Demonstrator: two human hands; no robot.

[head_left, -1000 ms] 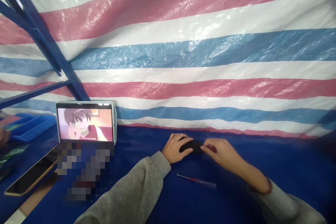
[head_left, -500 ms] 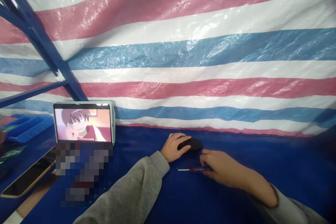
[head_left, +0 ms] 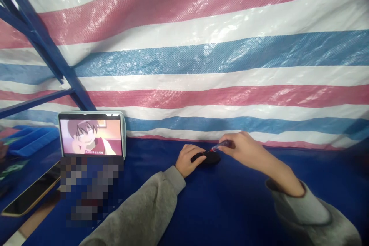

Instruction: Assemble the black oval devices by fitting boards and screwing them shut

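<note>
Right hand (head_left: 245, 149) has its fingers pinched together on a slim red-collared pick (head_left: 218, 146), long axis near level, tip aimed lower left at a black oval device (head_left: 210, 158) at frame centre; left hand (head_left: 186, 160) is clamped over it.

Matte black oval mouse-shaped object (head_left: 210, 159), low and rounded, lying flat on the blue tarp sheet (head_left: 230, 200), long axis roughly sideways, left end covered by the left hand (head_left: 186, 160). Slim screwdriver-like tool (head_left: 220, 146) with a translucent handle, red band and thin metal shaft, pinched in the right hand (head_left: 242, 148), tilted, shaft slanting down-left, tip at the object's top edge; contact unclear.
</note>
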